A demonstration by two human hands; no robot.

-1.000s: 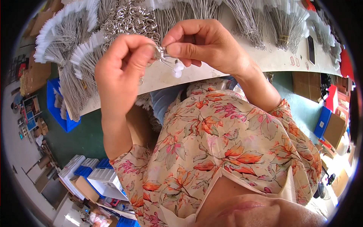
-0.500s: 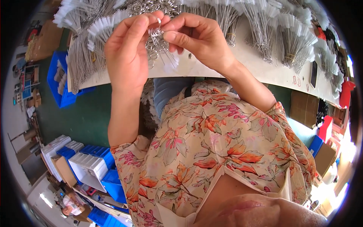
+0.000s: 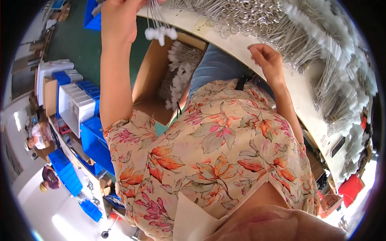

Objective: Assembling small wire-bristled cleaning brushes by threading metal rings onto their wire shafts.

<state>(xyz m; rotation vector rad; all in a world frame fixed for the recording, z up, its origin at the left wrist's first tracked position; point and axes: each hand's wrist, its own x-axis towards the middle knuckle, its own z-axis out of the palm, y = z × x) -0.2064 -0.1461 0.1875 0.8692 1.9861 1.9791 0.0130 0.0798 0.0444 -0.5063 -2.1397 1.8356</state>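
Observation:
At the top left, my left hand (image 3: 120, 20) is closed around a small bunch of thin wire brushes (image 3: 161, 34). Their white bristle tips hang downward, while its fingertips are cut off by the upper edge. The bunch hangs beside the table's edge, near an open cardboard box (image 3: 150, 68) with many similar brushes (image 3: 177, 76) in it. My right hand (image 3: 268, 62) is over the front of the table, its fingers loosely bent and slightly apart, with nothing visible in them. Beyond it lies a heap of brushes (image 3: 257, 20) with ring-shaped wire ends.
The pale table (image 3: 237, 42) curves across the upper right, with bundles of white-tipped brushes (image 3: 341, 68) along its far side. A dark phone (image 3: 338, 146) lies near its right end. Blue crates (image 3: 96, 140) and a white crate (image 3: 76, 106) stand at left. Two people are in the background.
My hands, previously together at a bunch of brushes above the table, are now apart. The left carries the bunch off the table's edge; the right is empty. The view has turned leftward, showing the box.

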